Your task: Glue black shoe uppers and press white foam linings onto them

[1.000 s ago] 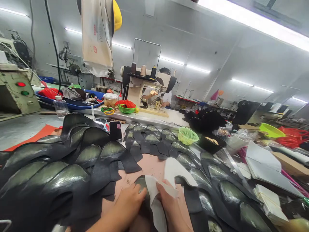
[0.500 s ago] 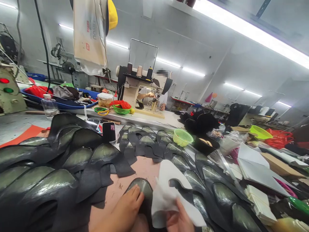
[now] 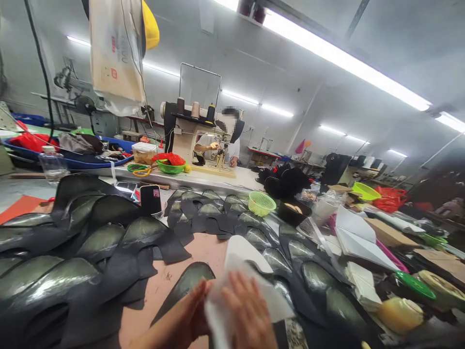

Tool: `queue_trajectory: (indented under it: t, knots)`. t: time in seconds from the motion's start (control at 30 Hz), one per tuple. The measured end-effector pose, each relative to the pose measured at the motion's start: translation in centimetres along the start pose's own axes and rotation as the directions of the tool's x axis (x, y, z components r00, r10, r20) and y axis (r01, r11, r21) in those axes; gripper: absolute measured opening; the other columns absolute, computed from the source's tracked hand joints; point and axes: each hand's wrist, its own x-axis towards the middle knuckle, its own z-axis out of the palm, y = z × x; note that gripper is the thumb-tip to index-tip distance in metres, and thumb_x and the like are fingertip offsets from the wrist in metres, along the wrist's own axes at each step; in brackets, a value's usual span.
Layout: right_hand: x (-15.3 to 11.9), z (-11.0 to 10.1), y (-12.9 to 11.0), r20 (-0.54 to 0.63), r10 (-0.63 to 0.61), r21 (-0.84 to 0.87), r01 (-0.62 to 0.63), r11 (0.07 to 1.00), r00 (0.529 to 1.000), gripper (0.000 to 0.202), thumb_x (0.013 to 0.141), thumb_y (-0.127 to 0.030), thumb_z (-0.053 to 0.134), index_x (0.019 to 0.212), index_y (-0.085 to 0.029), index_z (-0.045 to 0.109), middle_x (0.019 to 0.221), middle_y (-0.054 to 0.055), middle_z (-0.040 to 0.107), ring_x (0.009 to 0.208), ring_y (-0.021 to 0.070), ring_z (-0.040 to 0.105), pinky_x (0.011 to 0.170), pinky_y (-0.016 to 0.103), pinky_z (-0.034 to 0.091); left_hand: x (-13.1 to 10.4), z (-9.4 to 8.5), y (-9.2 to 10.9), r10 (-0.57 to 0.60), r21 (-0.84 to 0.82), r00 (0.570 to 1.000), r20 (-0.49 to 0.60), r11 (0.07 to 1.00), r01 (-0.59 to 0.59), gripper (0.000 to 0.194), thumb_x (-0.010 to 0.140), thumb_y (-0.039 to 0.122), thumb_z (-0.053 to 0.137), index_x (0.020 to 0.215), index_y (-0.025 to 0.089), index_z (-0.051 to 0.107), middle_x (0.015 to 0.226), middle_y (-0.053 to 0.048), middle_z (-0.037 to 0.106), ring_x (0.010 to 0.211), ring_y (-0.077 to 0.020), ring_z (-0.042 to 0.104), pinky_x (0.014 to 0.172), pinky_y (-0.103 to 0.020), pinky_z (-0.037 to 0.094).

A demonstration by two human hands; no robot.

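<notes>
A thin white cut-out piece [image 3: 247, 252] with a curved notch is tilted up between my hands at the front of the table. My left hand [image 3: 189, 312] is closed at its left edge, the fingers partly hidden. Against its face lies my right hand [image 3: 249, 310], fingers stretched out and smeared by motion. Just behind my left hand rests a black shoe upper [image 3: 187, 281] with a shiny, domed toe, on the pinkish work surface [image 3: 167, 276]. More black shoe uppers [image 3: 65, 276] overlap in rows at the left, back and right.
A phone [image 3: 150, 199] leans among the uppers near a green mesh basket [image 3: 261, 203]. White sheets [image 3: 356, 235], a jar [image 3: 401, 314] and a green lid [image 3: 415, 285] crowd the right side. Behind the table, a person [image 3: 232, 145] sits at a sewing machine [image 3: 185, 140].
My left hand has moved from the shoe upper to the white piece's left edge. My right hand has shifted from gripping its lower part to lying across it. The view has swung right.
</notes>
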Motion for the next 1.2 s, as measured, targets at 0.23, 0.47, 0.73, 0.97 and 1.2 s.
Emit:
queue_trajectory:
  t: [0.23,0.47,0.73,0.97,1.2]
  knots:
    - [1.9,0.1,0.8,0.156,-0.228,-0.001,0.231,0.973,0.961,0.046,0.075,-0.022,0.050,0.121,-0.026,0.052,0.133,0.007,0.045,0.125,0.0286,0.036,0.105,0.051,0.019,-1.3,-1.4,-0.6,-0.043,-0.259,0.982,-0.185,0.966,-0.007,0.057,0.051,0.034,0.070,0.104,0.017,0.059,0.078,-0.004,0.067,0.074,-0.0212,0.060,0.071,-0.030,0.043]
    - [4.9,0.6,1.8,0.424,0.174,0.579,-0.415,0.702,0.888,0.072,0.068,-0.042,0.065,0.130,-0.025,0.033,0.081,0.000,0.061,0.074,0.0158,0.058,0.069,0.029,0.042,0.1,-3.5,0.7,-0.105,-0.178,0.983,-0.153,0.981,0.077,0.050,0.049,0.038,0.072,0.092,0.013,0.064,0.069,-0.004,0.065,0.061,-0.0158,0.056,0.057,-0.024,0.039]
    - [2.7,2.6,3.5,0.325,0.337,0.502,-0.463,0.731,0.884,0.024,0.065,-0.034,0.064,0.084,-0.020,0.061,0.062,-0.004,0.049,0.060,0.0120,0.046,0.058,0.024,0.034,-1.0,-5.6,-2.6,-0.143,-0.141,0.946,-0.292,0.984,0.105,0.075,0.055,0.042,0.070,0.121,0.017,0.043,0.068,0.001,0.062,0.057,-0.0141,0.056,0.053,-0.022,0.037]
    - [2.3,2.5,3.2,0.362,0.323,0.198,-0.410,0.890,0.875,0.021,0.068,-0.021,0.053,0.083,-0.017,0.068,0.085,0.007,0.062,0.087,0.0218,0.056,0.081,0.035,0.040,-1.8,-6.6,-4.8,0.000,0.249,0.911,-0.411,0.962,0.113,0.056,0.059,0.035,0.058,0.113,0.019,0.057,0.086,-0.004,0.067,0.075,-0.0189,0.061,0.066,-0.027,0.046]
    - [3.8,2.9,3.7,0.382,0.221,0.054,-0.260,0.964,0.898,0.032,0.069,-0.012,0.057,0.099,-0.019,0.066,0.094,0.006,0.060,0.090,0.0196,0.056,0.083,0.031,0.043,0.6,-7.4,-3.7,0.210,0.773,0.917,-0.338,0.618,0.144,0.034,0.070,0.029,0.046,0.094,0.022,0.068,0.101,-0.003,0.068,0.098,-0.0224,0.059,0.090,-0.033,0.043]
